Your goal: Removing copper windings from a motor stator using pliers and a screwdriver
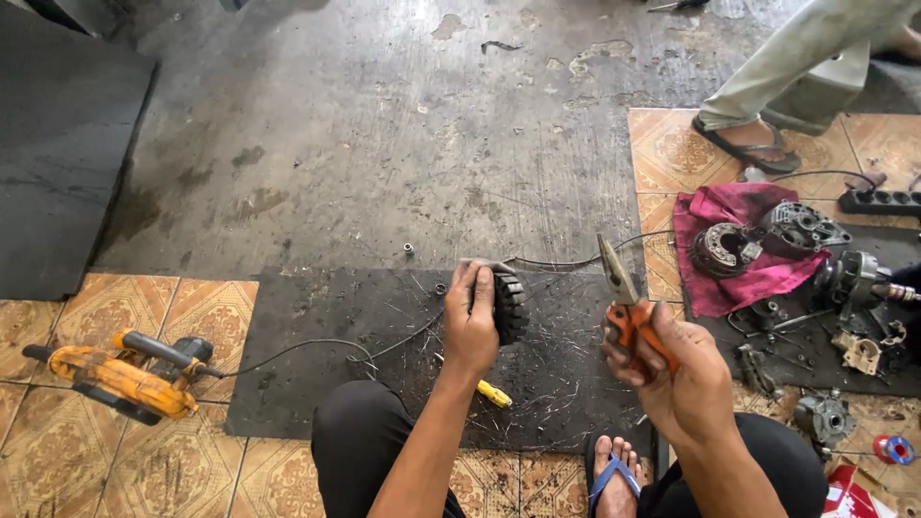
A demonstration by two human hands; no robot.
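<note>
While the left hand (470, 321) grips a dark ribbed motor core (508, 307), the right hand (672, 369) clamps orange-handled pliers (624, 297) — wire strands (552, 360) already litter the black mat (317, 374), some winding apparently left.

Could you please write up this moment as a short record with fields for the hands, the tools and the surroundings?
Left hand: left hand grips a black toothed round part, with thin wires running from it
Right hand: right hand holds orange-handled pliers, jaws pointing up
Surface: black mat strewn with wire scraps, on patterned floor tiles
To the left: orange power tool with a cord
To the right: pink cloth bearing dismantled metal parts
Also present: another person's sandalled foot
</note>
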